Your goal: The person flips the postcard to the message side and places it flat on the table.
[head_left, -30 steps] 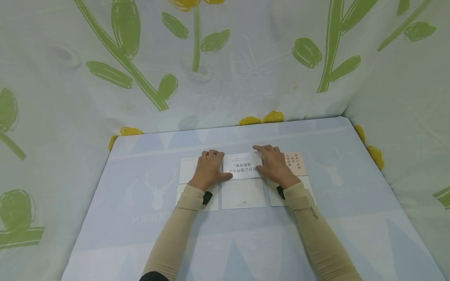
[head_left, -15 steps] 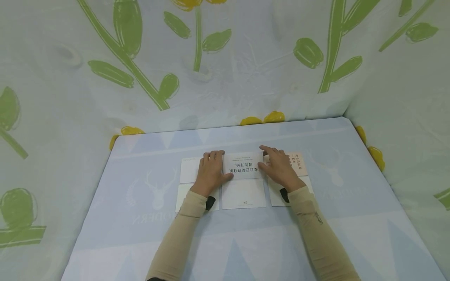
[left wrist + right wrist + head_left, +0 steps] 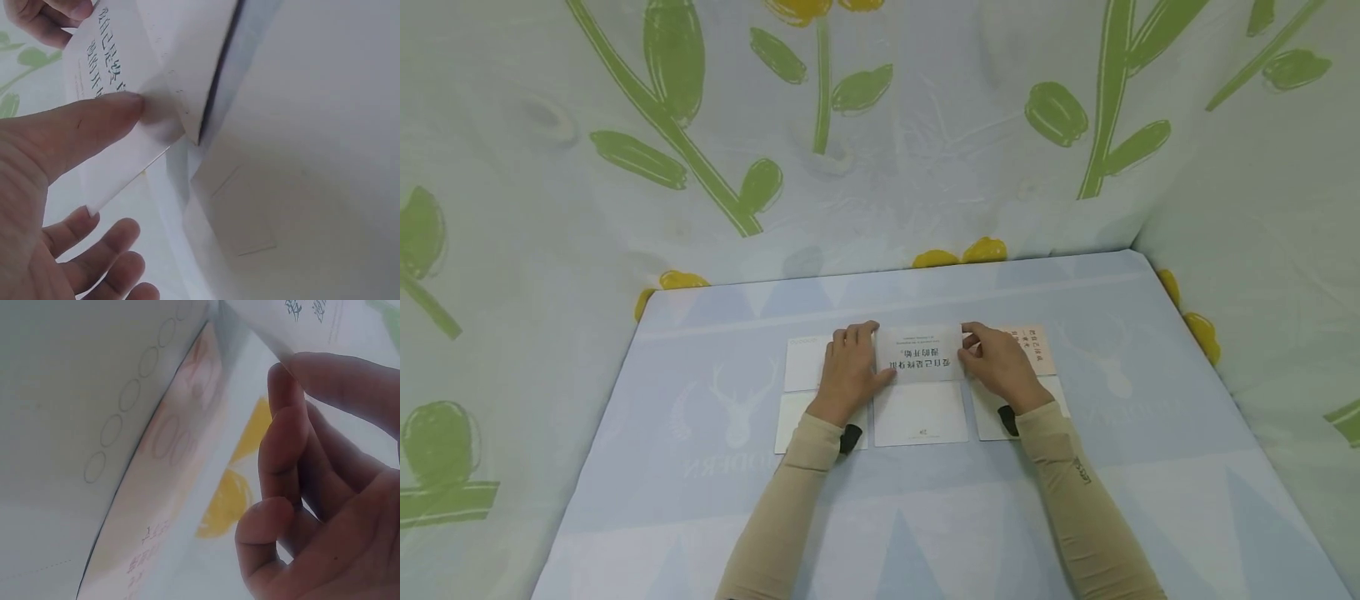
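In the head view a white postcard with dark printed lettering (image 3: pixel 917 343) lies in the middle of the far row, its text upside down to me. My left hand (image 3: pixel 848 373) holds its left edge. The left wrist view has the thumb across the face of the lettered postcard (image 3: pixel 115 147) and a fingertip at its corner. At the opposite side my right hand (image 3: pixel 997 365) pinches the edge; the right wrist view shows thumb and forefinger meeting on the postcard (image 3: pixel 315 325), other fingers curled. A blank-looking postcard (image 3: pixel 919 414) lies just nearer.
A pinkish postcard with lettering (image 3: pixel 1036 350) is partly under the right hand. White postcards lie at upper left (image 3: pixel 801 365), lower left (image 3: pixel 788 422) and lower right (image 3: pixel 988 423). The patterned table covering (image 3: pixel 722 500) meets a flowered cloth wall (image 3: pixel 865 208).
The right hand first shifted a little rightward, uncovering more of the lettering. Its fingers have since drawn in to pinch the postcard's right edge. The left hand stays nearly in place.
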Action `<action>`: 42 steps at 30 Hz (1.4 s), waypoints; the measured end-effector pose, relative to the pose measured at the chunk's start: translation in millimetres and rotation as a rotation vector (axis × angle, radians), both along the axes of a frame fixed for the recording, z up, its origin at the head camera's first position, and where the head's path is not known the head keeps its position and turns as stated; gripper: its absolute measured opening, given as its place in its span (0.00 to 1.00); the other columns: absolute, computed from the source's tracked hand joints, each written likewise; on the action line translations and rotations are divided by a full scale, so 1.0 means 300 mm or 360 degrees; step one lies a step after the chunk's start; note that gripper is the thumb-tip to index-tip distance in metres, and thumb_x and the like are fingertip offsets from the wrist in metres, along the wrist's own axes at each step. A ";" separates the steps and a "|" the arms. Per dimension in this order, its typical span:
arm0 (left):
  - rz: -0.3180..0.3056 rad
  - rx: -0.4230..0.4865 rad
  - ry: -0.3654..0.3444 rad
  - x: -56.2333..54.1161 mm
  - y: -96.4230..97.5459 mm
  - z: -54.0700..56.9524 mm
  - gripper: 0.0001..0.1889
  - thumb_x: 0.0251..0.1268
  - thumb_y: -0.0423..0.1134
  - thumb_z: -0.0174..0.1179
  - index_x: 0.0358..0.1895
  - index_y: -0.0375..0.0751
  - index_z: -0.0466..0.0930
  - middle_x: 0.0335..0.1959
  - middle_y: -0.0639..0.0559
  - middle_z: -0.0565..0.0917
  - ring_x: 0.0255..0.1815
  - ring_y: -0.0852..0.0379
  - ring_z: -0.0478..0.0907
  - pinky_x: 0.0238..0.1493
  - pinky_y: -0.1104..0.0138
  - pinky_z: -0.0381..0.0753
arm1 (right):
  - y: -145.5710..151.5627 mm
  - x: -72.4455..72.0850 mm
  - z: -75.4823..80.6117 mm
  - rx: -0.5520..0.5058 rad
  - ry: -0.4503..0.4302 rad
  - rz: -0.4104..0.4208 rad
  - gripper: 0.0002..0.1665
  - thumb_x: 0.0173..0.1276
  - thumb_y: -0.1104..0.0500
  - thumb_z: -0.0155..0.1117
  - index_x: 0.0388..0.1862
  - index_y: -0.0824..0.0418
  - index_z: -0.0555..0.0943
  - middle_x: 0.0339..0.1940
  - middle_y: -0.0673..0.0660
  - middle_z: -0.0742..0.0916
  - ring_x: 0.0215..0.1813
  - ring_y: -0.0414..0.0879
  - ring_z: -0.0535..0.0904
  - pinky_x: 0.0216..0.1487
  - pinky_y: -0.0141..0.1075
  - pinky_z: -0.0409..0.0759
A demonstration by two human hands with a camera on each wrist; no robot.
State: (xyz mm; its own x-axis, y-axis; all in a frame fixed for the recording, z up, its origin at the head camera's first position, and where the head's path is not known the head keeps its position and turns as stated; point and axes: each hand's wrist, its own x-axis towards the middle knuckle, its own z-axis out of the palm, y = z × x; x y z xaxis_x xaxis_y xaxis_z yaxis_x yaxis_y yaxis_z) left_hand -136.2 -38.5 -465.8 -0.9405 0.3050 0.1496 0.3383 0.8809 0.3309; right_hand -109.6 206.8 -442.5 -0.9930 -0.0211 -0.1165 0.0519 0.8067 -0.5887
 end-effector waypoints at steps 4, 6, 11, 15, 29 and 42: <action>0.0031 0.0038 0.0064 0.011 -0.007 0.010 0.38 0.55 0.53 0.71 0.67 0.42 0.66 0.60 0.42 0.74 0.57 0.44 0.69 0.58 0.54 0.73 | 0.000 0.004 0.003 -0.0004 0.0008 -0.0007 0.27 0.70 0.56 0.61 0.66 0.60 0.73 0.51 0.58 0.87 0.45 0.48 0.81 0.48 0.44 0.79; 0.0085 0.0074 0.0080 0.018 -0.012 0.016 0.35 0.58 0.53 0.68 0.66 0.43 0.69 0.58 0.42 0.74 0.56 0.44 0.70 0.56 0.54 0.74 | -0.001 0.005 0.005 -0.0011 0.0009 -0.0012 0.25 0.70 0.56 0.61 0.65 0.60 0.74 0.51 0.58 0.87 0.45 0.48 0.81 0.48 0.43 0.78; 0.0197 0.0163 0.0087 0.032 -0.025 0.032 0.24 0.65 0.52 0.61 0.60 0.43 0.78 0.46 0.45 0.80 0.44 0.48 0.76 0.42 0.59 0.77 | 0.001 0.008 0.004 -0.0012 0.0044 -0.0012 0.22 0.69 0.56 0.62 0.60 0.60 0.77 0.50 0.57 0.87 0.44 0.48 0.81 0.47 0.43 0.78; 0.0191 0.0174 0.0027 0.037 -0.025 0.039 0.19 0.68 0.50 0.58 0.54 0.43 0.83 0.35 0.51 0.85 0.36 0.52 0.79 0.34 0.61 0.75 | 0.001 0.013 0.002 -0.0021 0.0084 -0.0017 0.20 0.69 0.56 0.63 0.58 0.60 0.79 0.49 0.57 0.88 0.43 0.48 0.81 0.46 0.43 0.78; 0.0160 0.0214 -0.0049 0.035 -0.016 0.034 0.13 0.71 0.46 0.55 0.44 0.41 0.86 0.30 0.53 0.84 0.28 0.58 0.76 0.30 0.65 0.73 | 0.007 0.020 -0.010 0.0002 0.0145 -0.0015 0.18 0.70 0.54 0.61 0.55 0.60 0.81 0.47 0.55 0.88 0.42 0.47 0.81 0.44 0.41 0.78; 0.0148 0.0229 -0.0044 0.033 -0.019 0.047 0.14 0.71 0.45 0.54 0.44 0.40 0.85 0.29 0.52 0.85 0.26 0.59 0.76 0.29 0.66 0.73 | 0.011 0.028 -0.009 0.0019 0.0188 -0.0021 0.18 0.72 0.52 0.60 0.54 0.61 0.83 0.41 0.55 0.88 0.37 0.47 0.77 0.36 0.37 0.73</action>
